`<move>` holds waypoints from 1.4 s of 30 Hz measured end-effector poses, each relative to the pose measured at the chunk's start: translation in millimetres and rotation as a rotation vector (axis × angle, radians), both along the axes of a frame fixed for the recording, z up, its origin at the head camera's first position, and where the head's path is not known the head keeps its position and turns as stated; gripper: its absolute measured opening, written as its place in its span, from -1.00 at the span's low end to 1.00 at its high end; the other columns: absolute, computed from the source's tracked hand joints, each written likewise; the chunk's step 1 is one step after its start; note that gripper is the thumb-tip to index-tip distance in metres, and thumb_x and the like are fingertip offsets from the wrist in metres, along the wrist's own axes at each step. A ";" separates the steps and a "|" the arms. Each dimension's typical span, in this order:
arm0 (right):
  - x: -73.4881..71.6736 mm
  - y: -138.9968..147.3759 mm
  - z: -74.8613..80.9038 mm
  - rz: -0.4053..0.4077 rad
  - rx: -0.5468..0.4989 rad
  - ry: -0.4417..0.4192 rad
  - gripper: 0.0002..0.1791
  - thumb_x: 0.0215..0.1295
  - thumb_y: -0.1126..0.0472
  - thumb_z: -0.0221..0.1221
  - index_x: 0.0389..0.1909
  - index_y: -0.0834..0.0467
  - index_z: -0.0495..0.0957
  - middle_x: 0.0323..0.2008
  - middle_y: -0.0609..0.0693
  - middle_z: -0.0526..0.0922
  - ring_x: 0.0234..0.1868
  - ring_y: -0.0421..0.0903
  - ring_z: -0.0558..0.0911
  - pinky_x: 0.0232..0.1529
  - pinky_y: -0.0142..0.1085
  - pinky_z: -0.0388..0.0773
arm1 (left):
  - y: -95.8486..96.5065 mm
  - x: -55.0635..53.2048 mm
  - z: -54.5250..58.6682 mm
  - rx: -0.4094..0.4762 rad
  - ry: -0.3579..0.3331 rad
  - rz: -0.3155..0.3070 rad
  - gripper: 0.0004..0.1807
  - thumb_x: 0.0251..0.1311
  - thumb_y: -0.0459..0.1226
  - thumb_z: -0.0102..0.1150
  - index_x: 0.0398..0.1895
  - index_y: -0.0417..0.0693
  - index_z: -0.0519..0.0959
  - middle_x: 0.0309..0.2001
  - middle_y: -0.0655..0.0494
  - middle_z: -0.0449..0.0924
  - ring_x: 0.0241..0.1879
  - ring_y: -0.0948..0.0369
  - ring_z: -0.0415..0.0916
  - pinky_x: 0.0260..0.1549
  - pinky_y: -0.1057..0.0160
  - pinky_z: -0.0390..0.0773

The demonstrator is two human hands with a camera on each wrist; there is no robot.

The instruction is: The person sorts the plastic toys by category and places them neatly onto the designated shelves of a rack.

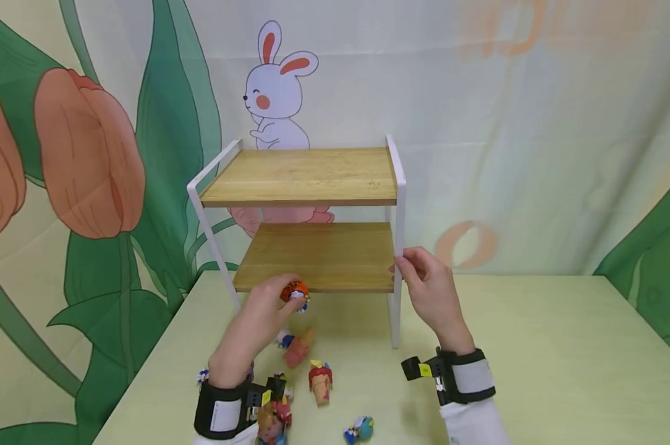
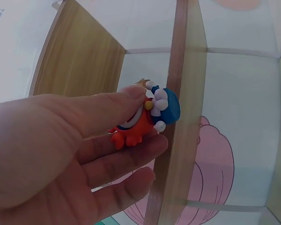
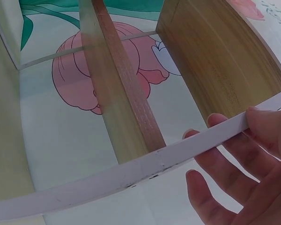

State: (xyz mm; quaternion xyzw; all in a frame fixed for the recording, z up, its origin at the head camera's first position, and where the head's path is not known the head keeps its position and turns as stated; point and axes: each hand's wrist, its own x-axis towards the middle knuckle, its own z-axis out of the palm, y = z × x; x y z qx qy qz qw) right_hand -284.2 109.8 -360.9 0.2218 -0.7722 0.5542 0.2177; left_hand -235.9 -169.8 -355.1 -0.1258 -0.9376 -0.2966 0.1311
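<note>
My left hand (image 1: 257,319): orange-and-blue figurine (image 1: 295,290) pinched, lower shelf (image 1: 326,256)'s seven o'clock | right hand (image 1: 432,293): white upright (image 1: 400,225) pinched, presumably steadying

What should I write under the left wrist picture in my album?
A left hand pinches a little orange-and-blue toy near a wooden shelf board.

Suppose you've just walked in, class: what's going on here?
A person is handling small toys at a two-tier shelf. The left hand pinches an orange-and-blue figurine by the front edge of the lower board. The right hand holds the upright of the white frame on the right side. More figurines lie on the table in front.
</note>
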 end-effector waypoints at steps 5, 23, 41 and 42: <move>-0.9 -0.3 1.2 -0.004 0.011 0.007 -0.88 0.44 0.27 0.11 -0.19 0.23 0.58 -0.34 0.07 0.69 -0.28 0.08 0.65 -0.26 -0.29 0.52 | -9.7 -2.5 1.4 -0.019 0.035 0.002 -0.59 0.28 -0.24 0.27 0.14 -0.21 0.51 0.07 -0.12 0.56 -0.03 0.00 0.54 -0.03 -0.01 0.55; -0.1 -0.4 0.3 0.001 0.003 -0.004 -0.88 0.44 0.25 0.11 -0.20 0.22 0.59 -0.36 0.06 0.68 -0.35 -0.02 0.62 -0.31 -0.30 0.50 | -27.4 -19.5 11.2 -0.068 0.098 -0.036 -0.60 0.27 -0.29 0.27 0.12 -0.29 0.50 0.01 -0.19 0.58 -0.04 -0.05 0.54 -0.03 -0.04 0.54; -1.6 1.4 -0.4 0.005 -0.011 0.002 -0.87 0.44 0.24 0.11 -0.21 0.21 0.59 -0.36 0.05 0.68 -0.36 0.00 0.61 -0.31 -0.31 0.51 | -41.9 -41.2 32.4 -0.201 0.150 -0.105 -0.68 0.25 -0.41 0.25 0.04 -0.36 0.51 -0.18 -0.18 0.61 -0.25 0.01 0.57 -0.23 0.04 0.60; -1.6 1.2 -0.4 0.006 -0.010 0.000 -0.87 0.44 0.24 0.11 -0.20 0.21 0.59 -0.36 0.04 0.68 -0.35 -0.01 0.61 -0.31 -0.31 0.51 | -43.0 -42.0 32.9 -0.209 0.155 -0.107 -0.68 0.23 -0.43 0.26 0.03 -0.36 0.51 -0.19 -0.18 0.61 -0.25 0.00 0.56 -0.23 0.03 0.59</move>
